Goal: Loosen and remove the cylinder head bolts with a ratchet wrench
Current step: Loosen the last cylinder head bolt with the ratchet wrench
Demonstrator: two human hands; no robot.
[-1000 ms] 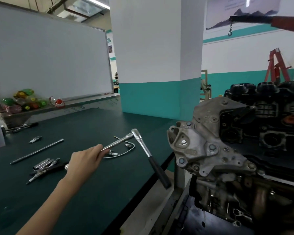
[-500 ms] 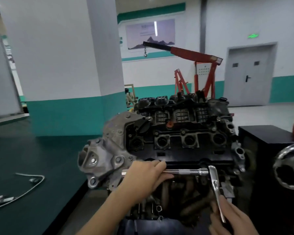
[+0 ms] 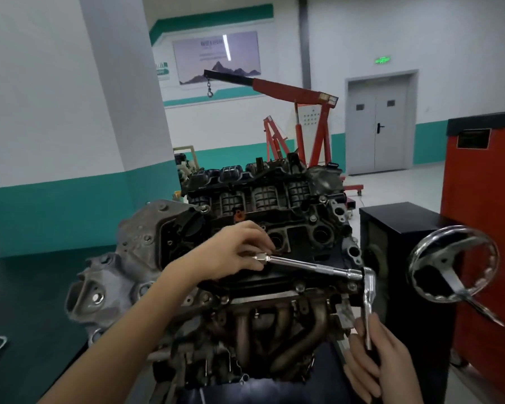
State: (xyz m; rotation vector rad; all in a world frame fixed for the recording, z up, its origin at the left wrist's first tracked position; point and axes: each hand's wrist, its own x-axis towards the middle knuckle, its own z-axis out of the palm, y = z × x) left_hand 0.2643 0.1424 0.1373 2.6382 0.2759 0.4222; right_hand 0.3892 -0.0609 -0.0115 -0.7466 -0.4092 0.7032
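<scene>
Leverage shaped our hold: right grip curled round the ratchet wrench handle beside the engine; left grip pinched the extension bar, presumably steering its socket end over the cylinder head.

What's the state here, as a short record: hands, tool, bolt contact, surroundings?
left hand: pinches the far end of the extension bar, over the top of the engine
right hand: grips the ratchet wrench by its handle, low at the engine's right end
tool: bar lies roughly level and joins the ratchet head; handle points down
bolt contact: bar tip hidden under the left hand, cannot tell
surroundings: red engine hoist behind; chrome handwheel at right
</scene>
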